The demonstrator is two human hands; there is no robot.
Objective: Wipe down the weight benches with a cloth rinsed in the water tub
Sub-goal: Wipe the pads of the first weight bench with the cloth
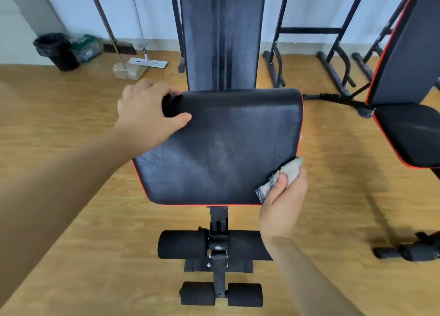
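We find the right hand (pixel 282 203) clutching the cloth (pixel 283 175) at the seat (pixel 214 149) edge; the left hand (pixel 147 115) grips the seat corner; the bunched cloth may skip the red trim.

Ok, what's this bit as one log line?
step: wiping seat pad | right hand grips cloth at right edge | left hand holds far-left corner
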